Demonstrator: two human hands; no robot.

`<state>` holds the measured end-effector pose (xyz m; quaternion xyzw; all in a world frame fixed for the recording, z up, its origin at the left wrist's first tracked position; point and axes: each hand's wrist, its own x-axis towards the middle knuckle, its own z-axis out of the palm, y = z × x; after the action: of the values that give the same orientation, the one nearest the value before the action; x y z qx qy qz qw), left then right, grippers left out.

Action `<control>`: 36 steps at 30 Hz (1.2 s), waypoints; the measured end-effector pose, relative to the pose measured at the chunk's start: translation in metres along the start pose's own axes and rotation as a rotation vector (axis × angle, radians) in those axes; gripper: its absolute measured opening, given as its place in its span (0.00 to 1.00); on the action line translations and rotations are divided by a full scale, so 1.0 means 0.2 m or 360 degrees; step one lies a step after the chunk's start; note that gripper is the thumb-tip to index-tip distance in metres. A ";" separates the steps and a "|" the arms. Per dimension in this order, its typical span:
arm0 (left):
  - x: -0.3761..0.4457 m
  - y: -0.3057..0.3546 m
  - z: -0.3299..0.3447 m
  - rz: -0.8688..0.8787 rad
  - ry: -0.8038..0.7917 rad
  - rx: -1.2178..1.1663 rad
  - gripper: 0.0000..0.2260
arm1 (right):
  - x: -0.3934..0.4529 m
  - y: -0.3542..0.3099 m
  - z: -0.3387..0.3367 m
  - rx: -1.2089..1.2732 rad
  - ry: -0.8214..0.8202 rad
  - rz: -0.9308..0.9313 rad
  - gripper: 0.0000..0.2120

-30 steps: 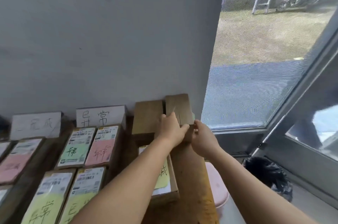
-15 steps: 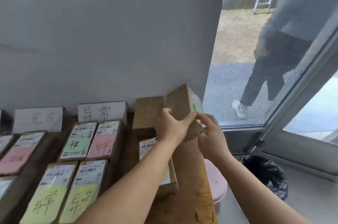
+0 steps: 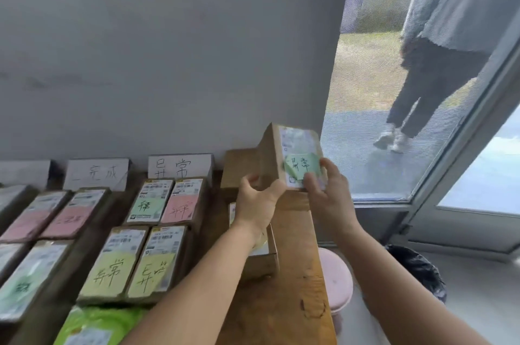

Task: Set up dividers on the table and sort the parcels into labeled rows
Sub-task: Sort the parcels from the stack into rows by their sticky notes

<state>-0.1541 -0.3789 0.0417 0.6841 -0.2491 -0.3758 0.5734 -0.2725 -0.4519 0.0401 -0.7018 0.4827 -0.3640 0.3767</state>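
Both hands hold a brown cardboard parcel [image 3: 292, 153] with a green handwritten note, lifted above the table's right end and turned so its label faces me. My left hand [image 3: 259, 201] grips its lower left edge, my right hand [image 3: 323, 187] its lower right. Behind it another brown parcel [image 3: 239, 167] leans on the wall. A further parcel [image 3: 261, 254] lies flat under my left forearm. White divider cards [image 3: 180, 166] [image 3: 97, 174] stand against the wall, with rows of labeled parcels [image 3: 146, 204] [image 3: 153, 263] in front of them.
The wooden table [image 3: 295, 274] ends at the right beside a pink bin [image 3: 336, 280] and a black bag [image 3: 416, 268] on the floor. A green soft parcel [image 3: 98, 325] lies at the front. Behind the screen door a person [image 3: 439, 63] walks past outside.
The parcel that leaned on the wall has been lifted and rotated so its labeled face shows. A person outside has walked into view behind the screen door.
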 end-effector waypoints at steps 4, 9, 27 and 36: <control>-0.08 0.01 -0.05 -0.0024 -0.0013 -0.0074 0.37 | -0.02 -0.05 -0.02 0.0286 -0.0238 0.0227 0.22; -0.14 0.03 -0.13 -0.0035 -0.0063 -0.0042 0.33 | -0.05 -0.01 -0.03 0.0769 -0.0541 0.0574 0.13; -0.16 -0.38 -0.28 -0.0485 0.0213 0.0712 0.28 | -0.14 0.25 -0.04 0.0206 -0.0267 0.0748 0.34; -0.20 -0.42 -0.27 -0.0514 0.0151 0.0458 0.23 | -0.22 0.30 0.01 0.0270 -0.0370 0.0717 0.28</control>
<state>-0.1417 -0.2965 -0.0278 0.8067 -0.1600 -0.3907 0.4135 -0.3062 -0.4242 -0.0196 -0.5796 0.5480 -0.2270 0.5588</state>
